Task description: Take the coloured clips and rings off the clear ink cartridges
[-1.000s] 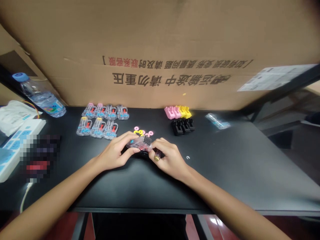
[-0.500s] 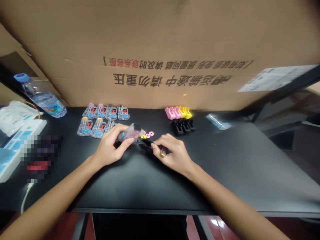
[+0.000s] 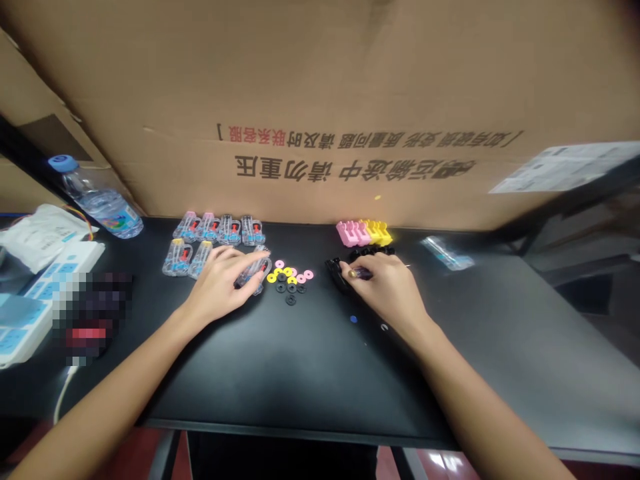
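The two hands have drawn apart: the left hand (image 3: pixel 217 280) now curls its thumb and fingers around a clear plastic unit (image 3: pixel 257 279) at the near end of the clear rows, while the right hand (image 3: pixel 387 283) pinches a black clip (image 3: pixel 337 276) near the other black clips (image 3: pixel 367 253), a gold-ended tool (image 3: pixel 358 273) tucked in its grip. Body and clip, together a second ago, are now separate. Upside-down print on the cardboard (image 3: pixel 320 80) reads 运输途中 请勿重压, with 联系客服 in red above; the water bottle (image 3: pixel 107 208) label is illegible.

Two slender bare forearms (image 3: pixel 123 393) with slim fingers (image 3: pixel 240 261).
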Tool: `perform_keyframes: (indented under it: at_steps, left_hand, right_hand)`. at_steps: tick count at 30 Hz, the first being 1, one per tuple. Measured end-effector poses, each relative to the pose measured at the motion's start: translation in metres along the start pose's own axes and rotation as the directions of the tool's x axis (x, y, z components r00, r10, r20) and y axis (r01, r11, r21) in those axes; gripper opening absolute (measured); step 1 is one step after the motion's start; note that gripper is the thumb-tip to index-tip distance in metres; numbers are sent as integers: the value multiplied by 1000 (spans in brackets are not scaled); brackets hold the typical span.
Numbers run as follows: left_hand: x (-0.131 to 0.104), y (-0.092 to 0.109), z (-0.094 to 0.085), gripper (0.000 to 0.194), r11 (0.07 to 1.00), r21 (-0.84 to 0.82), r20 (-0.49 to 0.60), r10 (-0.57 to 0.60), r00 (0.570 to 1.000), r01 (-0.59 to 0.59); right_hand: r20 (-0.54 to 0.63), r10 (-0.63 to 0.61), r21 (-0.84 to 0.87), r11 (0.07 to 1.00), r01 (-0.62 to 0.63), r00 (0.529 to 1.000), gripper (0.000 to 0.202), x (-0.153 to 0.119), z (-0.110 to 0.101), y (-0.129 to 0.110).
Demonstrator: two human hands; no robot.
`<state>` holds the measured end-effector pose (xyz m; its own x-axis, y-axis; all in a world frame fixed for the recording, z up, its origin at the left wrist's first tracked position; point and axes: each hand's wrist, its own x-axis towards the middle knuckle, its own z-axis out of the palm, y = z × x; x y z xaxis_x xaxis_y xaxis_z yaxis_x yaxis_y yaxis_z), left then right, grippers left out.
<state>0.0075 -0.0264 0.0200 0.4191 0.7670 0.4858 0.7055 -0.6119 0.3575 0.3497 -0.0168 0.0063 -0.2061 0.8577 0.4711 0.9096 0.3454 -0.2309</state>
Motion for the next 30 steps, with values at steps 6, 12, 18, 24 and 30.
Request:
perform_keyframes:
  at_steps: [6, 12, 18, 24, 30]
  left_hand:
    - [-2, -2, 4, 34, 1000, 16, 27, 3, 1000, -3]
    - [-3, -3, 8, 34, 1000, 16, 37, -14, 999, 13]
    - [-3, -4, 7, 33, 1000, 19, 25, -18, 1000, 18]
    - [-3, -5, 8, 34, 999, 30, 27, -16, 1000, 15]
    - [-1, -6, 5, 33, 999, 39, 21, -24, 999, 24]
  right_hand:
    - [77, 8, -20, 1000, -7, 997, 38, 0, -1, 4]
    - [121, 48, -28, 999, -45, 992, 37, 1, -3, 7]
    - [134, 73, -21, 997, -71, 988, 37, 2, -3, 5]
    - [145, 69, -20, 998, -67, 987, 36, 2, -3, 1]
    - [127, 38, -20, 999, -36, 991, 38, 2, -4, 4]
